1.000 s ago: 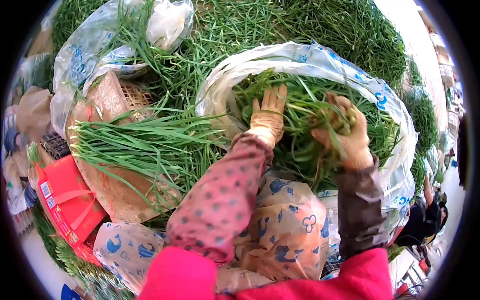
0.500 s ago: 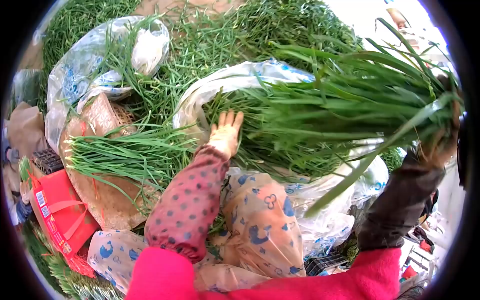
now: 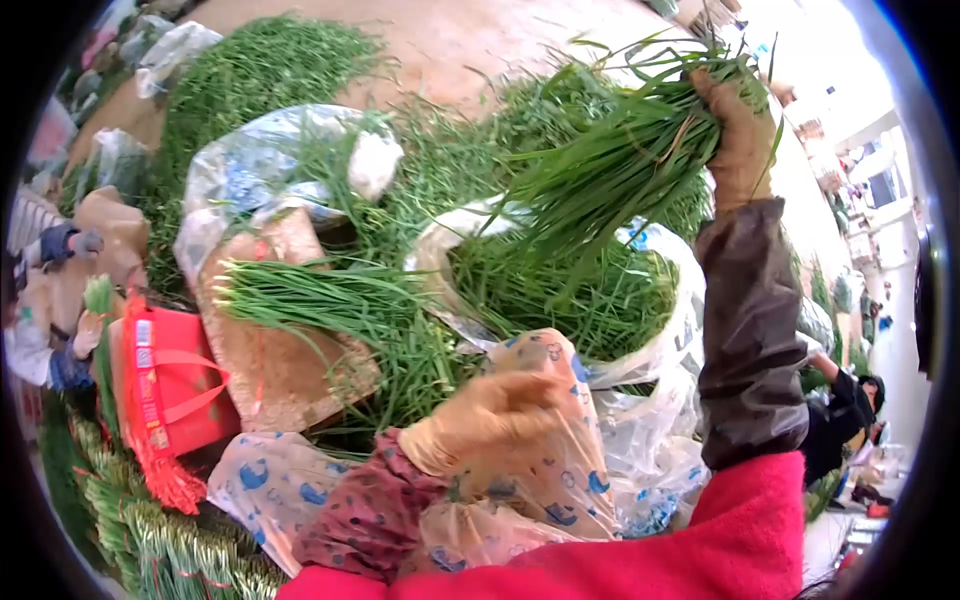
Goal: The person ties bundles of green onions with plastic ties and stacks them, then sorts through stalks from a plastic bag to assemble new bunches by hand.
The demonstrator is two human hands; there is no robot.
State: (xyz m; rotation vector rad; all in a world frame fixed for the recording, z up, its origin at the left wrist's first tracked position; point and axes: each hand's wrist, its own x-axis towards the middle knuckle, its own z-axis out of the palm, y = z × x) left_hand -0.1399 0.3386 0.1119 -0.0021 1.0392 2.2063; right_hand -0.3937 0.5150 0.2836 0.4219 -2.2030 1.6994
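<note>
High on the right, my right hand (image 3: 740, 130) is closed around a bunch of long green chives (image 3: 620, 165), whose leaves fan down to the left. Below them an open plastic bag (image 3: 690, 290) is full of loose chives (image 3: 570, 300). My left hand (image 3: 490, 415), in a thin glove, is held over my knee (image 3: 545, 365), which a patterned plastic cover wraps. Motion smears its fingers. Left of it, a sheaf of chives (image 3: 310, 290) lies with its pale ends aligned on a tan padded board (image 3: 290, 380).
A red bag (image 3: 180, 370) stands at left beside tied bundles (image 3: 180, 540). Another clear plastic bag (image 3: 215, 200) lies behind the board. Loose greens (image 3: 260, 75) cover the floor beyond. Other people's hands (image 3: 85, 335) show at far left, and a person in dark clothes (image 3: 835, 420) at right.
My right hand has risen, lifting the chives up off the open bag. My left hand has drawn back from the bag's rim to over my knee. The view has shifted.
</note>
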